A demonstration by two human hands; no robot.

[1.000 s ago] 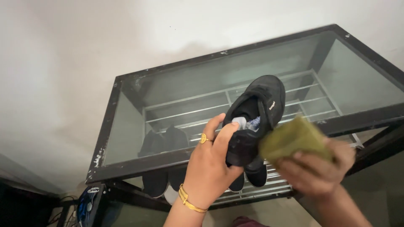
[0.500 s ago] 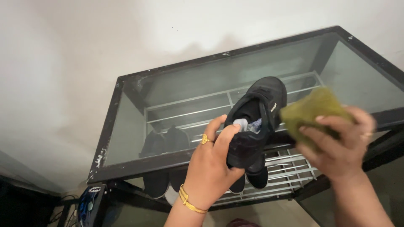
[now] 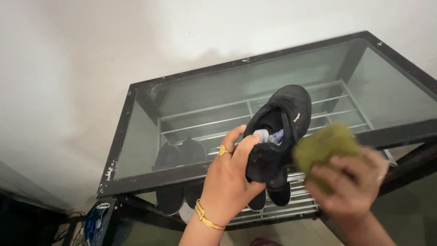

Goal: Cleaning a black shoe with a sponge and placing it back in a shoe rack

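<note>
Two hands busy above the glass-topped surface (image 3: 136, 136). Left hand (image 3: 227, 182) grips the black shoe (image 3: 277, 132) at its heel, fingers wrapped around it. Right hand (image 3: 348, 189), fingers closed on an olive-green cloth (image 3: 323, 146), has swung back down from the far right, now beside the shoe's right flank; wiping stroke likely underway.

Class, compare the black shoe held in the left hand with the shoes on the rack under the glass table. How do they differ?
The black shoe is lifted above the glass table, gripped by the left hand; the shoes on the rack rest on metal bars below the glass. The held shoe is single and seen directly; those on the rack sit side by side, partly hidden by the table frame. All look dark.
</note>
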